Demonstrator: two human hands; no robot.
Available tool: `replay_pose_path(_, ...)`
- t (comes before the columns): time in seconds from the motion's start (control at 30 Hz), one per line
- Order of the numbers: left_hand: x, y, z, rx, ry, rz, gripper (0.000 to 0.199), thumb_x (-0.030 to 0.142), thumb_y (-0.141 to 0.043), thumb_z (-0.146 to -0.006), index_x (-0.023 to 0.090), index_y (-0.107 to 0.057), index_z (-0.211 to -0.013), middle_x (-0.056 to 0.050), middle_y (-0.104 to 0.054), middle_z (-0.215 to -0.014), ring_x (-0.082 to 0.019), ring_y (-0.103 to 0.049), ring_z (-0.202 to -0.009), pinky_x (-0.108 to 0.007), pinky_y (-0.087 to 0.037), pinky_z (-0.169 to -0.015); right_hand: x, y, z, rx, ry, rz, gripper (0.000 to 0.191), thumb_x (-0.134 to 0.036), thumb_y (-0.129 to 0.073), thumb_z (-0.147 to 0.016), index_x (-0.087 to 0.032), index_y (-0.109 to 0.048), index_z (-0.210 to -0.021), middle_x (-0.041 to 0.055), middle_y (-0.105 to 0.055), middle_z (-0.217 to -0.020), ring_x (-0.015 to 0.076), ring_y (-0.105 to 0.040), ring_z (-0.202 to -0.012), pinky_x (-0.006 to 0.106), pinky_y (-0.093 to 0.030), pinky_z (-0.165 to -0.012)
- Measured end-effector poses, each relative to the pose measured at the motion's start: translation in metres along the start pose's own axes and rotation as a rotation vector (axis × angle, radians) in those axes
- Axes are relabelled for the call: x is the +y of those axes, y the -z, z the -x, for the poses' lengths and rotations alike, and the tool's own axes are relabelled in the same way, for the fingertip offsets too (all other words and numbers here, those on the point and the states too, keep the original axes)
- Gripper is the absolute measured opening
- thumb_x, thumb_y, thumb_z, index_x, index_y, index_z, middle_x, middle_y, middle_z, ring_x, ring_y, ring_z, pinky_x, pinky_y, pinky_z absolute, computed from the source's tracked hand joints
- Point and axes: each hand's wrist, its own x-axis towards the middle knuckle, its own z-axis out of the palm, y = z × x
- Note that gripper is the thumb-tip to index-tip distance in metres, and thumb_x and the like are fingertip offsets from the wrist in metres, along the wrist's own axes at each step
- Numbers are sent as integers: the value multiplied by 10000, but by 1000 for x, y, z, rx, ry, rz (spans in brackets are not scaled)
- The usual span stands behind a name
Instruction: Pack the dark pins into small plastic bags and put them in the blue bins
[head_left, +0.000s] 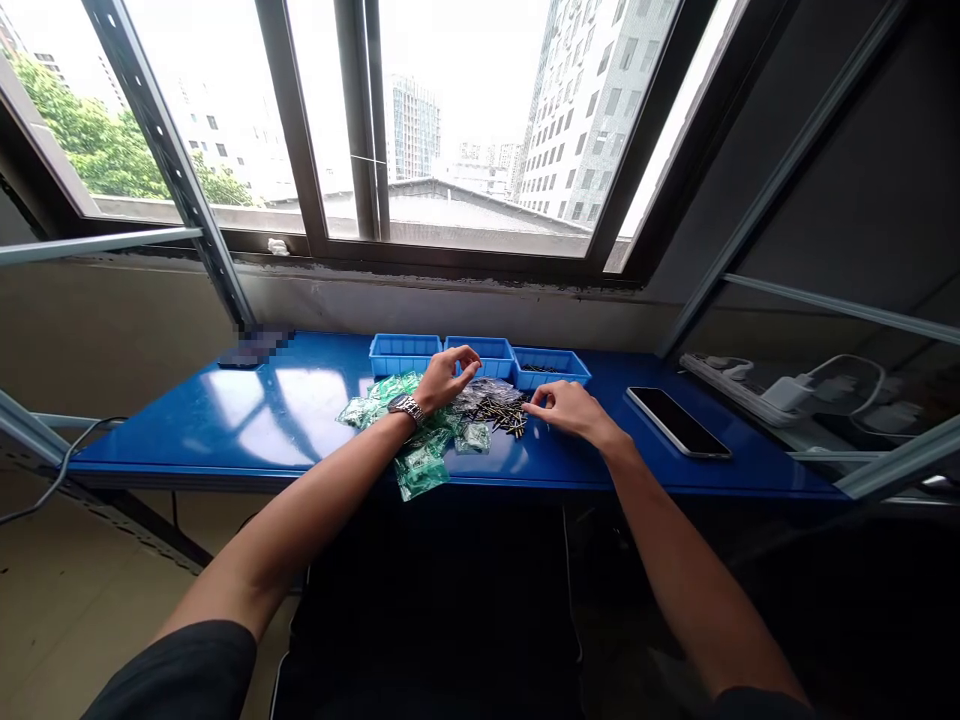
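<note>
Loose metal pins (491,412), dark w/ brass-coloured ends, lie in a heap mid-bench, on & beside clear plastic bags (480,393). My R hand (570,410) is at the heap's edge, fingertips (531,403) about on it; grip half open, can't tell if it's pinching a pin. L hand (446,380), wristwatch (407,408) on, is over green-tinted zip bags (420,470), grip loosely curled, nothing visible in it, too small to be sure. Progress so far: most pins are in the heap, only a thin few in the right blue bin (551,367). Can't see into the middle blue bin (480,357) or left blue bin (405,355) from here. Bags lie in front of the bins, L wrist over some of them. Further out on the blue bench (187,445): phone (679,422) to the R, a pixelated object (251,348) at far L. Nothing sits between R hand & heap.
</note>
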Motion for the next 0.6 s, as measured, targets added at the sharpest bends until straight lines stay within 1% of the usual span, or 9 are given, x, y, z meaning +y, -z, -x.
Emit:
replay_pose_path(0.17, 1, 0, 0, -12, 6, 1, 182, 303, -574, -973, 183, -704, -931, -54, -753, -890, -187, -671, -796, -298, -445, -648, 0, -3, -6, 39, 25, 32, 322, -556, -726, -831, -240, -773, -789, 49, -712, -771, 204, -634, -702, 298, -345, -564)
replay_pose_path(0.3, 1, 1, 0, -21, -1, -1, 182, 298, -574, -979, 180, -704, -931, -53, -749, -878, -182, -667, -780, -292, -439, -637, 0, -2, -8, 32, 10, 46, 271, -509, -735, -833, -245, -778, -784, 45, -717, -783, 199, -632, -699, 297, -350, -566)
replay_pose_path(0.47, 2, 0, 0, -27, -2, 3, 186, 297, -575, -979, 175, -705, -924, -51, -746, -858, -180, -661, -760, -291, -432, -628, -2, -2, -7, 18, 25, 68, 186, -410, -715, -848, -240, -783, -809, 50, -732, -804, 196, -639, -718, 292, -361, -580)
replay_pose_path(0.6, 1, 0, 0, -35, 6, 7, 190, 302, -577, -974, 173, -707, -924, -55, -751, -862, -177, -660, -756, -289, -434, -624, -4, -1, -5, 48, -1, 112, 117, -321, -695, -836, -245, -777, -800, 49, -754, -843, 215, -657, -779, 299, -357, -598)
